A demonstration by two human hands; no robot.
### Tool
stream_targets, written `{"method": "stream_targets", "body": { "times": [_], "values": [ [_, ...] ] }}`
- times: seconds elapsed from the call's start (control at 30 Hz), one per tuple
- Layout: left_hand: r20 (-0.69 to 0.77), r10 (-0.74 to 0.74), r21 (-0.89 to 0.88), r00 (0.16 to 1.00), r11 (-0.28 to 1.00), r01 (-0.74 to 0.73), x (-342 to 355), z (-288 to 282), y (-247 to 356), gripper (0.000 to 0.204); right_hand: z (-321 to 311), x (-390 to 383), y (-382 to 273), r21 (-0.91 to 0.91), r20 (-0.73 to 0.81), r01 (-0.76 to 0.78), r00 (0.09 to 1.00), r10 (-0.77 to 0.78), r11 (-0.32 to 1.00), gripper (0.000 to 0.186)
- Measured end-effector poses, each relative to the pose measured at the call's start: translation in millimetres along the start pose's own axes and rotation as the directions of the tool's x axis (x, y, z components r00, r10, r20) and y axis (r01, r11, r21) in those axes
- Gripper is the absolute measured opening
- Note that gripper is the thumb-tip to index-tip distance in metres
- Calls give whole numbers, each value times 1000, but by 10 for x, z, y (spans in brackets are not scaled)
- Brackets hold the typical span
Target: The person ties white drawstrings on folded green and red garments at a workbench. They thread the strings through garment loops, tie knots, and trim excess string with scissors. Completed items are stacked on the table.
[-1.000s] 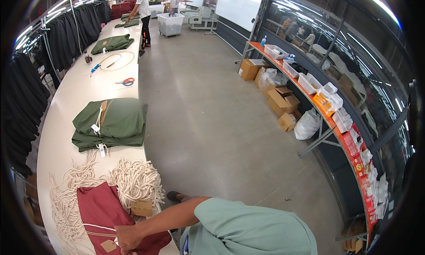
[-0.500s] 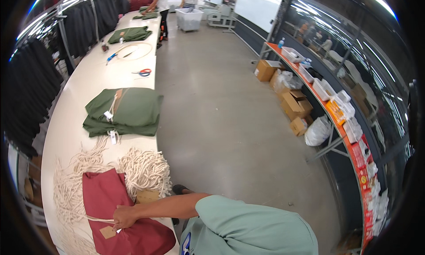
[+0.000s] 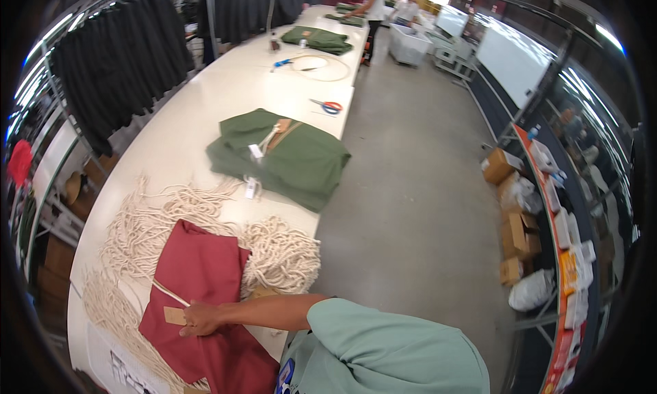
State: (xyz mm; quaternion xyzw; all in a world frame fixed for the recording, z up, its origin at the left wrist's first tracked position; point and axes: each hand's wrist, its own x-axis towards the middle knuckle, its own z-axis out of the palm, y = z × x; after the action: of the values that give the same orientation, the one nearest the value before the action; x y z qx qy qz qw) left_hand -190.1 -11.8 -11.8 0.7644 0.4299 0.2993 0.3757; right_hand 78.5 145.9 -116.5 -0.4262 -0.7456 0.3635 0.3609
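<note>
A dark red folded cloth piece [image 3: 195, 264] lies at the near end of the table, with a thin cream cord [image 3: 171, 293] across it and a brown card tag [image 3: 175, 316] on top. My right hand [image 3: 198, 318] is closed at the end of this cord, beside the tag, and rests on the red cloth. My left hand is out of view. Loose cream cords [image 3: 171, 206] spread under and around the cloth, and a thick bundle of cream cord [image 3: 282, 254] sits to its right. Farther up lies a green folded cloth piece [image 3: 287, 158] with white tags.
Red-handled scissors [image 3: 331, 107] and a coiled hose with a blue end [image 3: 282, 63] lie farther along the white table [image 3: 198, 86]. Dark garments [image 3: 123, 72] hang at left. A person [image 3: 373, 11] stands at the far end. Boxes [image 3: 523, 235] and an orange-edged shelf [image 3: 562, 257] line the right.
The view has swung left, so the table appears farther right. My right hand keeps its place on the red cloth, whose near part is now bunched up. A white printed item shows at lower left.
</note>
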Motion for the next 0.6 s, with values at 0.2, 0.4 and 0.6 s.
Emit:
{"method": "stream_targets", "body": {
  "times": [0.2,0.4,0.6],
  "values": [
    [-100,-269,-80,958,962,261,-248,240,443,19,132,192,502,-123,-131,143,979,-158,982,43],
    [-82,-361,162,929,915,370,40,469,738,21,20,82,-237,-44,107,650,758,-644,758,31],
    [-101,-379,202,920,898,392,476,542,617,19,-599,-189,-859,354,450,407,715,-535,842,25]
  ]
}}
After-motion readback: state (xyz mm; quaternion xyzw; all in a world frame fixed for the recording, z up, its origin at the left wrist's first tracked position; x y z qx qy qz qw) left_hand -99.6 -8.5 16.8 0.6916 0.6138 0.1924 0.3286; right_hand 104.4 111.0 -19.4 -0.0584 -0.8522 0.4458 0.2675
